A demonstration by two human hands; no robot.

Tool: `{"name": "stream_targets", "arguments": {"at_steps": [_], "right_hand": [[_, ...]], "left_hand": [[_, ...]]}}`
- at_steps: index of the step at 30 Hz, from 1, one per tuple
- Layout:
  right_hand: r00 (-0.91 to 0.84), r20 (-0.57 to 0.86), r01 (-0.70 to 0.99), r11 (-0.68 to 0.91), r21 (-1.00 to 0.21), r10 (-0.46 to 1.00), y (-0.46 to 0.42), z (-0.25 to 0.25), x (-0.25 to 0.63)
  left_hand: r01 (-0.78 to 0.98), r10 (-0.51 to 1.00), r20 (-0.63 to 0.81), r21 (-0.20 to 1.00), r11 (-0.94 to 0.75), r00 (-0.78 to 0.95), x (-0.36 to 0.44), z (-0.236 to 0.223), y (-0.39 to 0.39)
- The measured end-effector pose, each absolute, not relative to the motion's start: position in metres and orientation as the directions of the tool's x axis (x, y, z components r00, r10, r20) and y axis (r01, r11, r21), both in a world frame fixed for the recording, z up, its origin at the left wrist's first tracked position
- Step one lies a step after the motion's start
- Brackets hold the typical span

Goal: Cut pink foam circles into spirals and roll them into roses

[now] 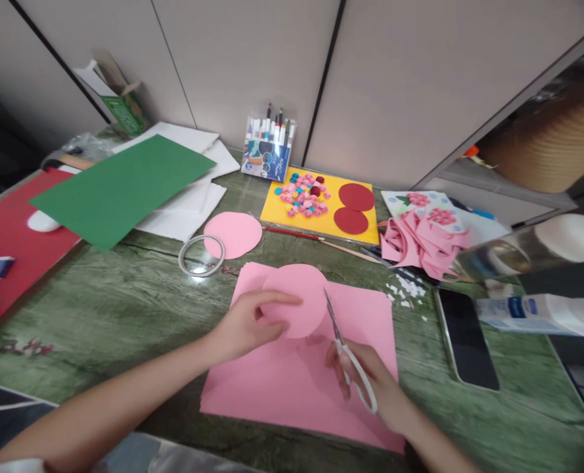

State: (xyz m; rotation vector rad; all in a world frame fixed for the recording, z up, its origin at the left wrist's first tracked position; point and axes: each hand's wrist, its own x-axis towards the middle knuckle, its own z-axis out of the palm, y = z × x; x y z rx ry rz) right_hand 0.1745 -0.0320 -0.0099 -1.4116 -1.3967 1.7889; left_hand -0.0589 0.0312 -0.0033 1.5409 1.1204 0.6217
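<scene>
My left hand (252,323) grips the left edge of a round pink paper circle (299,303) between thumb and fingers. White-handled scissors (341,341) are in my right hand (370,378), their blades pointing up at the circle's right edge. Both hands are over a stack of pink paper sheets (292,387). Another pink paper circle (240,233) lies beyond my left hand, partly under a grey ring (188,268).
A yellow sheet (299,226) bears small coloured paper rolls and two red circles (355,197). Pink paper scraps (414,243), a phone (469,338) and a white bottle (542,312) lie right. Green paper (124,187), red paper (25,230) and a marker box (267,154) stand left and behind.
</scene>
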Motion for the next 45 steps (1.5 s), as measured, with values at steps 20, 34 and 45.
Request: {"name": "stream_targets", "arguments": {"at_steps": [20, 34, 45], "right_hand": [[-0.348, -0.475, 0.243, -0.412, -0.878, 0.808, -0.0322, -0.0117, 0.1739], [-0.351, -0.454, 0.225, -0.397, -0.890, 0.819, -0.0321, -0.0096, 0.1719], [-0.341, -0.469, 0.223, -0.414, -0.882, 0.815, -0.0327, -0.0128, 0.1737]], "left_hand": [[0.260, 0.920, -0.142, 0.965, 0.046, 0.366, -0.0573, -0.0039, 0.0296], [0.322, 0.900, -0.179, 0.946, 0.047, 0.396, -0.0567, -0.0019, 0.0283], [0.267, 0.907, -0.154, 0.962, 0.048, 0.392, -0.0581, -0.0012, 0.0305]]}}
